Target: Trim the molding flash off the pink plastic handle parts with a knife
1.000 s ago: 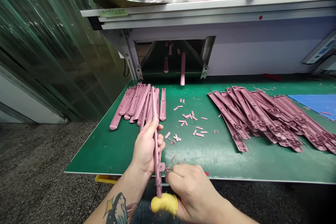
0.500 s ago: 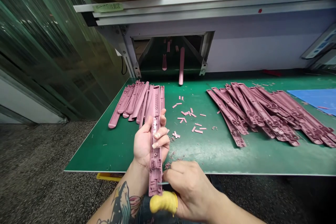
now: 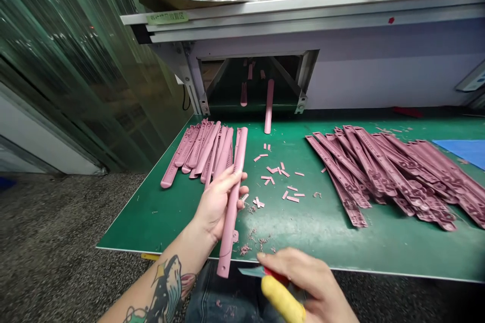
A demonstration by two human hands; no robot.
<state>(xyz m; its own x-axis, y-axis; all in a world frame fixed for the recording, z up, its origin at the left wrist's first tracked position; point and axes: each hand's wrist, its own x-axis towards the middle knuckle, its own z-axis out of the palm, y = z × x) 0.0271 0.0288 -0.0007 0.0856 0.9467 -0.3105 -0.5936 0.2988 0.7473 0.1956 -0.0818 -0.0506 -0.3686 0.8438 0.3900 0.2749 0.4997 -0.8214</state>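
Observation:
My left hand point(image 3: 220, 202) is wrapped round a long pink plastic strip point(image 3: 232, 212), its smooth rounded side facing up and its lower end hanging over the table's front edge. A small tab sticks out from the strip's right side. Just right of that end, my right hand point(image 3: 299, 282) grips a utility knife point(image 3: 253, 271) with a red part at the handle; the blade points left, apart from the strip. A yellow cover sits on the right thumb. Pink shavings point(image 3: 245, 249) lie on the table by the strip.
More pink strips are piled left point(image 3: 197, 149) and right point(image 3: 386, 171) on the green table point(image 3: 288, 232). Small cut pieces point(image 3: 282, 171) lie scattered between the piles. Behind, a conveyor belt point(image 3: 255, 98) carries several pink parts through an opening. A blue sheet point(image 3: 462, 151) lies far right.
The strip in my left hand has turned over, from its ribbed inner side to its smooth outer side. My right hand with the knife has drawn away from it to the right.

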